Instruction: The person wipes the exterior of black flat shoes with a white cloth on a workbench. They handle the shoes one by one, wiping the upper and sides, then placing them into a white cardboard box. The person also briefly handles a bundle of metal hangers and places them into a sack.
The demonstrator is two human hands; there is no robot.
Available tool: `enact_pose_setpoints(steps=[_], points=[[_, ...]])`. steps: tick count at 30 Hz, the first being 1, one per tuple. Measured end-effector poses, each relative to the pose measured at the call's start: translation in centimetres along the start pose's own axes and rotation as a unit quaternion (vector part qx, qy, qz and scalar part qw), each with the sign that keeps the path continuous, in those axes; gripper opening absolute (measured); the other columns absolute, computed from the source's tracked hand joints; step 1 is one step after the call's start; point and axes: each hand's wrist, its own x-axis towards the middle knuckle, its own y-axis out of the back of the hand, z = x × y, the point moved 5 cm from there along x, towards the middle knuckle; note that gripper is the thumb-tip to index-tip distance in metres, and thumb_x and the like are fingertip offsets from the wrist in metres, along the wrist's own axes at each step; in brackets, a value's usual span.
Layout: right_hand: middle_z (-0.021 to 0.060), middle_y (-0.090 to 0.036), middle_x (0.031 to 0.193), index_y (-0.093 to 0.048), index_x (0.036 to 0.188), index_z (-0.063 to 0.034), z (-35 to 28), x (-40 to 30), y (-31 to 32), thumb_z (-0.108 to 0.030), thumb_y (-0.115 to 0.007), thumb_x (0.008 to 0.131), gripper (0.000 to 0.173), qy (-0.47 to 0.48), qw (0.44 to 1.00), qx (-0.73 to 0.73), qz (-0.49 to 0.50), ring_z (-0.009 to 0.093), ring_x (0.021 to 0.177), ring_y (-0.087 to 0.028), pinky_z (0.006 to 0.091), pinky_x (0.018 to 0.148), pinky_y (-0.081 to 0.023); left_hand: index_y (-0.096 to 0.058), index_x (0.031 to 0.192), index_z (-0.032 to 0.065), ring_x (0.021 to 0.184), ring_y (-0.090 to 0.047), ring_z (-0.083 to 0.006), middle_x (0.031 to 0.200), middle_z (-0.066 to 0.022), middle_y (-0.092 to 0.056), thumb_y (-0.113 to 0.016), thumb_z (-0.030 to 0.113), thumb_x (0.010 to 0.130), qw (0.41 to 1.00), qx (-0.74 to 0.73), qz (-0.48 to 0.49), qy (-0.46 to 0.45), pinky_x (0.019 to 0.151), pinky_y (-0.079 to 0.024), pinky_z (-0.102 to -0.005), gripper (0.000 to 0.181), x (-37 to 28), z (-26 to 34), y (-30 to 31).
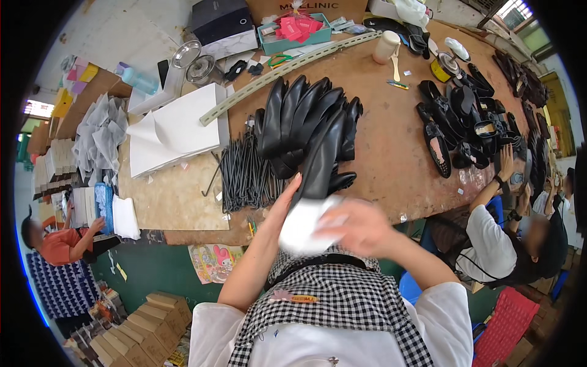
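Note:
My left hand grips the side of a black leather shoe, which points away from me. Around its near end is a white piece of paper or cloth, blurred by motion. My right hand, also blurred, has its fingers on that white piece. Just beyond, several more black leather shoes lie in an overlapping pile on the table. To their left is a heap of thin black rods with hooked ends.
A stack of white sheets and a slotted metal bar lie on the worktable. Farther back are a jar, a wooden spatula and a utility knife. Black flat shoes crowd the right, near a seated co-worker.

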Motion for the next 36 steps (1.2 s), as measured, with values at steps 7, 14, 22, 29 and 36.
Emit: enact_pose_setpoints(steps=[7, 14, 22, 29, 36], points=[[0.0113, -0.066, 0.111, -0.064, 0.118, 0.0042, 3.3, -3.0, 8.0, -0.002, -0.06, 0.09, 0.029, -0.174, 0.892, 0.102, 0.404, 0.017, 0.102, -0.062, 0.0308, 0.088, -0.048, -0.034, 0.15, -0.0006, 0.128, -0.05, -0.0439, 0.145, -0.0292, -0.043, -0.05, 0.065, 0.092, 0.975, 0.015, -0.22, -0.028, 0.092, -0.055, -0.0498, 0.089, -3.0, 0.4, -4.6], [0.0054, -0.065, 0.111, -0.063, 0.122, 0.0027, 6.5, -3.7, 8.9, -0.01, -0.062, 0.094, 0.03, -0.346, 0.851, 0.094, 0.383, 0.01, 0.102, -0.058, 0.0259, 0.086, -0.047, -0.046, 0.135, -0.0053, 0.098, -0.07, -0.0339, 0.12, -0.0238, -0.063, -0.057, 0.042, 0.093, 0.959, 0.249, -0.081, -0.106, 0.073, -0.062, -0.0399, 0.064, -4.9, -0.6, -4.8], [0.0078, -0.068, 0.107, -0.072, 0.108, -0.0148, 2.0, 4.4, 1.0, -0.014, -0.065, 0.086, 0.023, -0.03, 0.981, -0.188, -0.028, 0.026, 0.093, -0.066, 0.0381, 0.081, -0.054, -0.056, 0.129, 0.0002, 0.065, -0.067, -0.0186, 0.088, -0.0085, -0.068, -0.049, 0.038, 0.098, 0.98, 0.185, 0.054, -0.045, 0.057, -0.056, -0.0276, 0.05, -2.1, 2.6, -3.7], [0.003, -0.068, 0.106, -0.071, 0.111, -0.0142, -0.1, 1.8, -5.3, -0.016, -0.067, 0.086, 0.026, -0.064, 0.934, 0.191, -0.295, 0.024, 0.096, -0.066, 0.0361, 0.082, -0.053, -0.059, 0.124, -0.0001, 0.069, -0.066, -0.014, 0.093, -0.007, -0.069, -0.052, 0.027, 0.099, 0.991, -0.047, -0.01, -0.128, 0.063, -0.056, -0.0239, 0.038, -5.3, 7.8, -1.9], [0.0104, -0.067, 0.112, -0.07, 0.115, -0.0092, 5.9, 11.7, -7.9, -0.003, -0.068, 0.083, 0.032, -0.14, 0.949, 0.196, -0.202, 0.027, 0.105, -0.065, 0.035, 0.093, -0.051, -0.059, 0.127, 0.0013, 0.07, -0.068, -0.0147, 0.092, -0.0073, -0.069, -0.054, 0.038, 0.096, 0.976, -0.023, 0.085, -0.198, 0.061, -0.057, -0.0244, 0.048, -11.0, 14.6, 9.8]])
